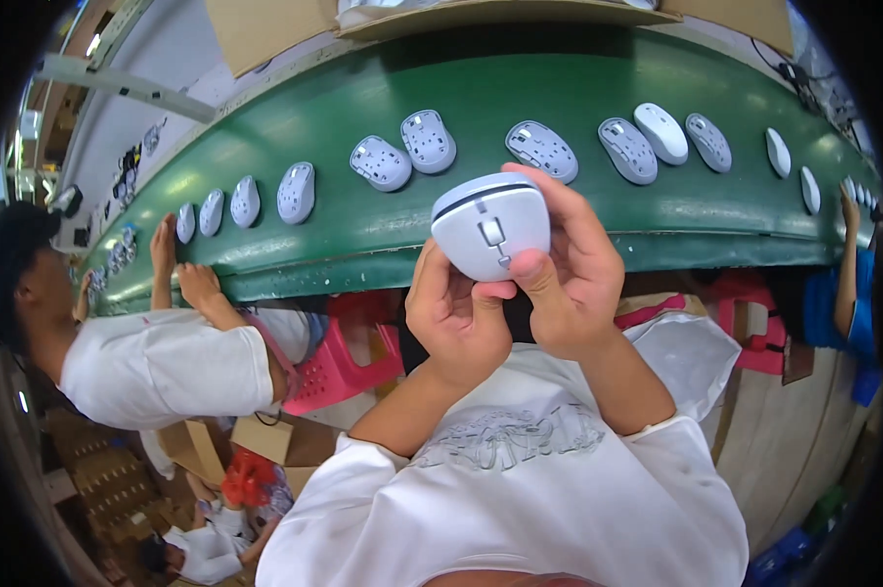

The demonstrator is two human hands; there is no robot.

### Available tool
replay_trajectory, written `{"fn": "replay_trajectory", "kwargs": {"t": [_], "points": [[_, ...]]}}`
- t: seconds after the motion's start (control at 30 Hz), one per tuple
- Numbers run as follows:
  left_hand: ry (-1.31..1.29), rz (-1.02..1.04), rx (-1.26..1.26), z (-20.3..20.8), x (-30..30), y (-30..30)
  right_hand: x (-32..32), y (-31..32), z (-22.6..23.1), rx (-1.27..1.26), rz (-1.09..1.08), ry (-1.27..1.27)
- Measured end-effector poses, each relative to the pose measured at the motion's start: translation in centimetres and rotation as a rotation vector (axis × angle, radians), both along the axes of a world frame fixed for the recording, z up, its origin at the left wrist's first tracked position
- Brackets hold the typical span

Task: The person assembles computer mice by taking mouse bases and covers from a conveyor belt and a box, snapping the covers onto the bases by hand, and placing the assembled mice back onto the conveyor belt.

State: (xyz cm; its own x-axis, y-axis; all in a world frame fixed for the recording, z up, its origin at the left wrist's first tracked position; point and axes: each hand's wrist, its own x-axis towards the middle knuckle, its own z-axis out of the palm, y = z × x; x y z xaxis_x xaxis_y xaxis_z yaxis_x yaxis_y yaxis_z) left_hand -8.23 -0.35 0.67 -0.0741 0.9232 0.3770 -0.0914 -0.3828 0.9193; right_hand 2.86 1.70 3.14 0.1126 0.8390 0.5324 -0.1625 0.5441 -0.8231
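Close in front of me, above the near edge of the green belt, I hold up a white computer mouse [466, 240]. Its scroll wheel and a small button show on top, and a dark seam runs along its far side. My left hand [453, 328] grips it from the left and below, the thumb at its near edge. Around its right side curls my right hand [580, 274], with the thumb on the shell near the button. Beyond the hands, a mouse [542, 150] lies underside up on the belt.
Several more mice lie along the green belt [349, 230], some underside up, one smooth white mouse [661, 133] top up. Cardboard boxes [270, 29] stand behind it. A co-worker in a white shirt [168, 367] sits left by a pink stool [339, 362]; another person in blue [838, 303] is far right.
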Motion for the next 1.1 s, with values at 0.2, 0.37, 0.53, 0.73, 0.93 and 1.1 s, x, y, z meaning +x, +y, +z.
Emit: {"fn": "replay_trajectory", "kwargs": {"t": [0.2, 0.37, 0.53, 0.73, 0.93, 1.1], "points": [[0.089, 0.029, 0.137, -0.8, 0.3, -0.5, -0.4, -1.1, -0.4, -0.075, -0.059, 0.01], [0.179, 0.131, 0.215, -1.2, 0.4, -0.1, -0.1, -1.0, -1.1, -0.203, 0.046, 0.106], [0.223, 0.182, 0.237, -0.7, -0.7, 0.5, -1.5, 0.5, 0.2, -0.094, 0.037, 0.148], [0.361, 0.285, 0.342, 0.8, -1.3, -0.3, -2.3, -0.4, 1.0, -0.041, -0.078, -0.001], [0.409, 0.275, 0.329, 0.3, -1.8, -0.8, -2.2, -1.1, 0.3, -0.16, -0.052, -0.016], [0.309, 0.127, 0.236, -0.8, -3.3, -0.7, -2.2, -0.9, 0.3, -0.127, 0.074, 0.054]]}}
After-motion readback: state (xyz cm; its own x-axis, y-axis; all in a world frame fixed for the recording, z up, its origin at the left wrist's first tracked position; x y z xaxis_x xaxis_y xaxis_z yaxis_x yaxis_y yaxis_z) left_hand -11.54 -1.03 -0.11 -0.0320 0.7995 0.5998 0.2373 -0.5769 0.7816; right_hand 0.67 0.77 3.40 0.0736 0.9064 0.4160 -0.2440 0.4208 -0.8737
